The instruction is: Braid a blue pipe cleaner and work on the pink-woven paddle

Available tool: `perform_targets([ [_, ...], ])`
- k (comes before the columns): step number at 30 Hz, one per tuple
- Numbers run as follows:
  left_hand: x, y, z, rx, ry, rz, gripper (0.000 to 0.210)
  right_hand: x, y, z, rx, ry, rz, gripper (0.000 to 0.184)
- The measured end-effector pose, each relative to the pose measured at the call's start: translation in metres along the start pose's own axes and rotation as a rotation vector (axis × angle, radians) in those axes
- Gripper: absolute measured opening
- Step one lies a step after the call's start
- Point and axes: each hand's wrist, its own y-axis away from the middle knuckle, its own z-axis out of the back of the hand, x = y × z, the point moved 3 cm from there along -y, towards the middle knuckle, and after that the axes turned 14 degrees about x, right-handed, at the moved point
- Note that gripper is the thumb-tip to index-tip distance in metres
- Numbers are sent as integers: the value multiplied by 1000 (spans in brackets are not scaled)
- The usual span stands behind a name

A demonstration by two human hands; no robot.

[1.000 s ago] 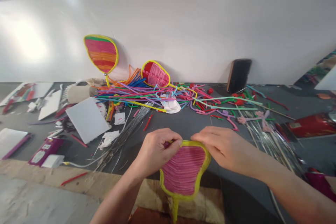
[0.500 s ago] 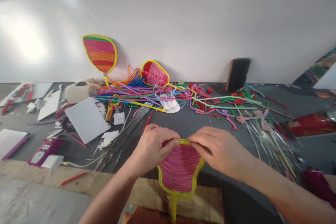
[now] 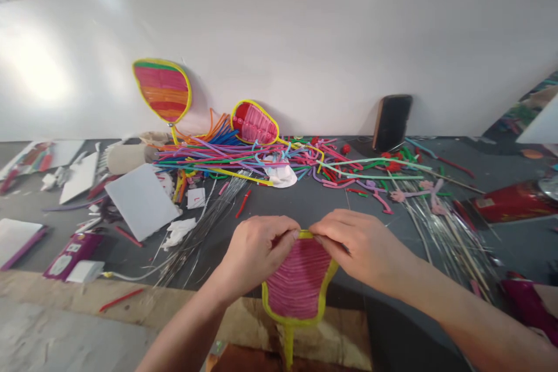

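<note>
A pink fan-shaped piece [image 3: 299, 285] with a fuzzy yellow border and a yellow stem pointing toward me is held up in front of my body. Its surface looks like rows of pipe cleaners laid side by side. My left hand [image 3: 264, 247] pinches the yellow edging at its far left corner. On the far right corner, my right hand [image 3: 355, 241] pinches the same edging between thumb and fingers. A short stretch of yellow border shows between the two pinches. The corners themselves are hidden under my fingers.
Two finished-looking fans, one striped [image 3: 163, 90] and one pink and red [image 3: 255, 122], lean by the white board. Pipe cleaners [image 3: 218, 154] lie heaped across the table. A phone [image 3: 392, 122] stands at the back. Thin wires [image 3: 453, 232], a white card [image 3: 142, 200] and a red can-like object [image 3: 514, 200] lie around.
My left hand's fingers have drawn in slightly at the top edge. Both hands keep their pinch on the fan, and the view has shifted a little.
</note>
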Motion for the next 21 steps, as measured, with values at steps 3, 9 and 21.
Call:
perform_targets([
  [3, 1, -1, 0, 0, 14, -20, 21, 0, -2, 0, -1, 6, 0, 23],
  [9, 4, -2, -2, -35, -23, -17, 21, -1, 2, -2, -30, 46, -42, 19],
  [21, 11, 1, -4, -65, -50, 47, 25, -7, 37, -14, -285, 41, -179, 26],
])
